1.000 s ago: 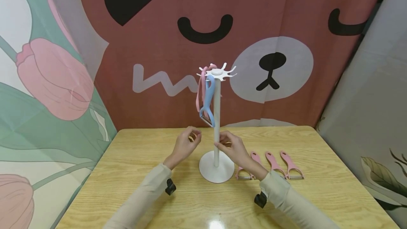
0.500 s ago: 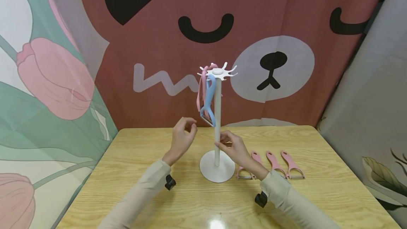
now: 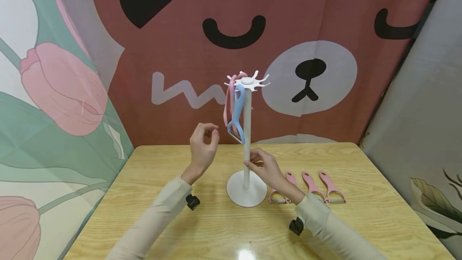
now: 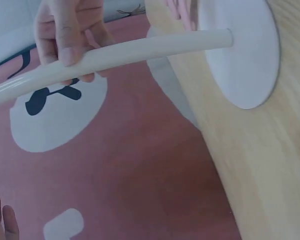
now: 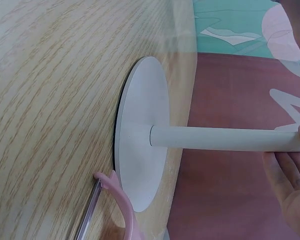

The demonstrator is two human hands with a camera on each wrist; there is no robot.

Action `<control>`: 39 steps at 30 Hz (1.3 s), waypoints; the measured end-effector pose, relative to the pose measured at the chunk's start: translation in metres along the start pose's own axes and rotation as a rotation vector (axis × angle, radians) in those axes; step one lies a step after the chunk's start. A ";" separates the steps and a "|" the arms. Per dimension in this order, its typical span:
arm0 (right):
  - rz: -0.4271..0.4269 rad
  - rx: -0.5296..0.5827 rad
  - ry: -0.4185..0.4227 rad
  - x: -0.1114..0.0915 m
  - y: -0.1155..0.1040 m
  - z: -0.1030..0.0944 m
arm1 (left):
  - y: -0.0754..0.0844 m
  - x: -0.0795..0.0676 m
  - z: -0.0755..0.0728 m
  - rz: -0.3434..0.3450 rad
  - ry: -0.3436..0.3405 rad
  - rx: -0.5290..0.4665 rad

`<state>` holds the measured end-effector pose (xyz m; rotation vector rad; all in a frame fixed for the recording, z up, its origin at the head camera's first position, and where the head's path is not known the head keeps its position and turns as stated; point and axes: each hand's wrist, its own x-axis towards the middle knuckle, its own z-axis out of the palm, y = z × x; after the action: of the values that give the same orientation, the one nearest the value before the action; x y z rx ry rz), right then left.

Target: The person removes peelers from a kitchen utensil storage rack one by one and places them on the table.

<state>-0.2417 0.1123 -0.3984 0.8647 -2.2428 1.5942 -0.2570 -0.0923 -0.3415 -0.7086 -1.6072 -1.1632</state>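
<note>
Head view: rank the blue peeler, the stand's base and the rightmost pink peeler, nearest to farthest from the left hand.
1. Blue peeler: hanging just right of the left hand.
2. Base: lower, to the right.
3. Rightmost peeler: farthest right.

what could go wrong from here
The left hand near the blue peeler might brush it and knock it off the stand. The hung peelers sit mostly on the stand's left, so it could tip if the right hand let go. A pink peeler lying close beside the base could get bumped if the stand slides.
</note>
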 end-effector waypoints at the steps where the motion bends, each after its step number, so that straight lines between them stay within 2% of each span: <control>1: 0.001 0.001 0.000 0.000 0.000 0.000 | 0.001 0.001 0.000 0.003 0.003 -0.004; 8: -0.007 0.004 -0.003 0.000 0.002 0.001 | 0.009 0.008 0.001 0.022 0.001 -0.027; 15: 0.001 -0.006 0.003 0.001 0.000 0.000 | -0.011 0.006 0.006 0.004 -0.007 -0.049; 18: 0.002 -0.012 0.006 0.001 -0.001 0.000 | -0.013 0.007 0.007 -0.001 -0.012 -0.064; 29: 0.011 -0.022 -0.007 0.001 -0.001 0.000 | -0.004 0.013 0.012 0.030 0.008 -0.118; 39: -0.015 -0.036 -0.012 0.000 -0.001 0.000 | 0.012 0.023 0.017 0.063 0.005 -0.083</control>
<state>-0.2416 0.1118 -0.3979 0.8820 -2.2603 1.5414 -0.2611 -0.0743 -0.3171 -0.8039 -1.5290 -1.1895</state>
